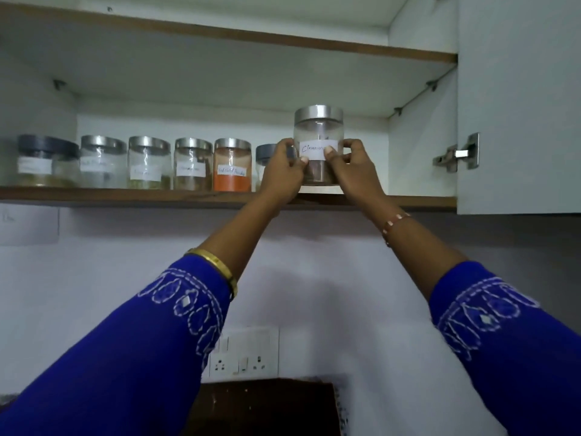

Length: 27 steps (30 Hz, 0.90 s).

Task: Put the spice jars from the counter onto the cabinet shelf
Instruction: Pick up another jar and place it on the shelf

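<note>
A clear jar with a steel lid and a white label reading "Cinnam…" point(318, 133) stands at the front edge of the cabinet shelf point(132, 196). My left hand point(284, 171) grips its left side and my right hand point(352, 168) grips its right side, thumbs on the label. Brown spice fills its lower part. To the left, several labelled jars stand in a row on the shelf, among them one with orange powder point(232, 166). A dark-lidded jar point(265, 158) is partly hidden behind my left hand.
The cabinet door point(518, 105) hangs open on the right with a metal hinge point(459, 154). An upper shelf point(251, 36) spans above. Shelf room lies to the right of the held jar. Below, a wall socket panel point(245, 354) and dark counter point(267, 407).
</note>
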{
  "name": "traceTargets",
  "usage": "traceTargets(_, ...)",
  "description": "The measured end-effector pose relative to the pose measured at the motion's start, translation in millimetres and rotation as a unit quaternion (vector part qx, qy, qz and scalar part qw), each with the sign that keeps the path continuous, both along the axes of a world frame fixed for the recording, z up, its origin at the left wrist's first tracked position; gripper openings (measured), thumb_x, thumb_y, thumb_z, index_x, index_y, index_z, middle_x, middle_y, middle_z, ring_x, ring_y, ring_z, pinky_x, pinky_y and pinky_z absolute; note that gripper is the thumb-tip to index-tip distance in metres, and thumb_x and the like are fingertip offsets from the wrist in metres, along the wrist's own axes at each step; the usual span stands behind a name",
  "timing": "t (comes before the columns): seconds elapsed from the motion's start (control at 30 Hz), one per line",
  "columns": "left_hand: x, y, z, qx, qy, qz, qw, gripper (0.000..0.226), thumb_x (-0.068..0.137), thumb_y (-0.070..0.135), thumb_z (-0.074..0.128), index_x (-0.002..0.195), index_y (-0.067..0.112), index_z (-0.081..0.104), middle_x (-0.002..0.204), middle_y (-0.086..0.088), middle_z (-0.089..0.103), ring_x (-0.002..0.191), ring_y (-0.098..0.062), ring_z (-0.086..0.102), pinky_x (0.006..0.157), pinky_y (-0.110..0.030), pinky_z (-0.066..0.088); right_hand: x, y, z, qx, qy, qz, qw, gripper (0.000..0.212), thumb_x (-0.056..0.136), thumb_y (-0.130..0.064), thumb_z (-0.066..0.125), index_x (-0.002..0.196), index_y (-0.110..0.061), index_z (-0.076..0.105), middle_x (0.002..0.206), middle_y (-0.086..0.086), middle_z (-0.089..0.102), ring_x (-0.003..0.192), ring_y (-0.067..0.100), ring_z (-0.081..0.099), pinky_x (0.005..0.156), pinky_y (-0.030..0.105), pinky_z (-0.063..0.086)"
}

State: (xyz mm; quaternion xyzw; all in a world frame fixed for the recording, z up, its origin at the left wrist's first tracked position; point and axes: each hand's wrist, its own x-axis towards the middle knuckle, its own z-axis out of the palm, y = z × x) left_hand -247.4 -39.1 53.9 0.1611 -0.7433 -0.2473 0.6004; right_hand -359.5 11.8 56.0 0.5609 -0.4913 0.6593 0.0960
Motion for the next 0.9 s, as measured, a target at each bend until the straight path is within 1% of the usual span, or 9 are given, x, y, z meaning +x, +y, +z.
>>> traceTargets(0.07,-6.0,-10.6,4.5,-0.001,-0.025,0.012,1.0,0.038,0.094,0.014,0.045,0.131,0.01,0.038,0.117,-0.013,0.058,0.087,-0.014,0.057,0.066,-0.018,0.046,-8.2,-9.2,5.0,0.014,0.025,-0.007,1.0,0.041,0.094,-0.032,0.048,0.126,-0.007,0.043,0.108,0.008,0.058,0.091,0.017,0.056,0.074,0.023,0.043)
traceTargets(0.1,-8.5,-17.4,4.7,-0.002,-0.039,0.021,0.999,0.038,0.094,0.015,0.047,0.13,0.009,0.04,0.117,-0.013,0.059,0.086,-0.014,0.058,0.066,-0.019,0.046,-12.8,-14.3,6.0,0.028,0.032,-0.008,0.999,0.041,0.094,-0.032,0.048,0.125,-0.006,0.043,0.112,0.011,0.059,0.092,0.018,0.056,0.074,0.023,0.043)
traceTargets(0.23,-18.4,-42.0,7.0,-0.025,-0.103,0.088,0.99,0.04,0.092,0.02,0.052,0.13,0.01,0.043,0.119,-0.014,0.061,0.104,-0.025,0.06,0.082,-0.029,0.044,-31.7,-36.4,4.9,0.078,0.052,-0.043,0.995,0.044,0.095,-0.035,0.046,0.124,-0.003,0.044,0.124,0.017,0.057,0.109,0.028,0.056,0.081,0.028,0.04)
traceTargets(0.4,-33.2,-59.9,17.4,-0.042,-0.179,0.121,0.976,0.041,0.09,0.019,0.056,0.128,0.007,0.049,0.11,-0.018,0.067,0.098,-0.028,0.064,0.082,-0.03,0.047,-51.1,-58.4,11.6,0.107,0.056,-0.083,0.989,0.051,0.092,-0.036,0.052,0.126,-0.001,0.04,0.127,0.018,0.055,0.114,0.031,0.053,0.079,0.027,0.037)
traceTargets(0.5,-41.7,-69.5,20.9,-0.024,-0.204,0.155,0.966,0.047,0.083,0.019,0.065,0.124,0.002,0.052,0.113,-0.018,0.066,0.103,-0.029,0.062,0.092,-0.037,0.048,-59.6,-68.3,18.2,0.115,0.048,-0.096,0.987,0.058,0.088,-0.035,0.059,0.127,0.001,0.034,0.128,0.016,0.053,0.116,0.03,0.052,0.078,0.027,0.036)
traceTargets(0.63,-47.9,-75.9,26.0,0.008,-0.237,0.166,0.957,0.056,0.079,0.009,0.067,0.131,0.003,0.046,0.124,-0.015,0.06,0.114,-0.028,0.056,0.097,-0.034,0.045,-65.2,-79.9,26.8,0.164,0.047,-0.112,0.979,0.058,0.089,-0.03,0.059,0.131,0.002,0.033,0.132,0.017,0.051,0.12,0.03,0.051,0.079,0.027,0.037)
traceTargets(0.7,-47.4,-77.9,29.0,0.018,-0.256,0.154,0.954,0.056,0.081,0.004,0.062,0.134,0.006,0.043,0.128,-0.014,0.058,0.117,-0.028,0.053,0.102,-0.038,0.043,-66.4,-82.0,28.3,0.184,0.06,-0.127,0.973,0.051,0.089,-0.025,0.058,0.128,0.004,0.041,0.129,0.019,0.054,0.117,0.031,0.053,0.076,0.026,0.036)
traceTargets(0.83,-47.0,-78.2,31.4,0.012,-0.282,0.148,0.948,0.041,0.084,0.001,0.054,0.124,0.003,0.053,0.12,-0.017,0.062,0.113,-0.031,0.056,0.102,-0.041,0.044,-65.6,-79.9,28.7,0.214,0.099,-0.164,0.958,0.032,0.09,-0.012,0.054,0.117,0.006,0.052,0.123,0.022,0.058,0.112,0.033,0.056,0.07,0.024,0.037)
traceTargets(0.9,-47.0,-76.8,30.4,0.003,-0.285,0.147,0.947,0.036,0.085,0.003,0.052,0.121,0.001,0.055,0.118,-0.019,0.063,0.112,-0.031,0.057,0.101,-0.041,0.045,-65.1,-77.5,28.1,0.227,0.11,-0.166,0.953,0.031,0.089,-0.008,0.052,0.116,0.008,0.053,0.122,0.023,0.058,0.105,0.033,0.056,0.054,0.021,0.035)
